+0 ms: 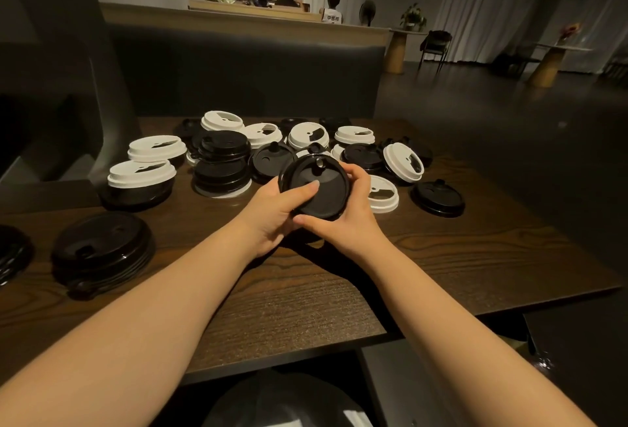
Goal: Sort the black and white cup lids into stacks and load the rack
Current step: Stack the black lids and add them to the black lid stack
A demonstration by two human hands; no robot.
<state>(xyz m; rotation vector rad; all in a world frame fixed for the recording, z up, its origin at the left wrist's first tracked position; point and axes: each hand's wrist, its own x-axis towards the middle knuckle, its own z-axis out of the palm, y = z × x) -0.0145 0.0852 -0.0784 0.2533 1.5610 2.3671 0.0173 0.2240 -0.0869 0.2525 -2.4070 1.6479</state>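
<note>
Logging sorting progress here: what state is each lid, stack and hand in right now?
Held black lid: lifted off the table, tilted toward the camera, in both hands.
Left hand: grip on the lid's left edge, thumb across its face.
Right hand: grip on the lid's right edge.
Black stack: flat on the table, near left.
Mixed pile: black and white lids unsorted.
</note>
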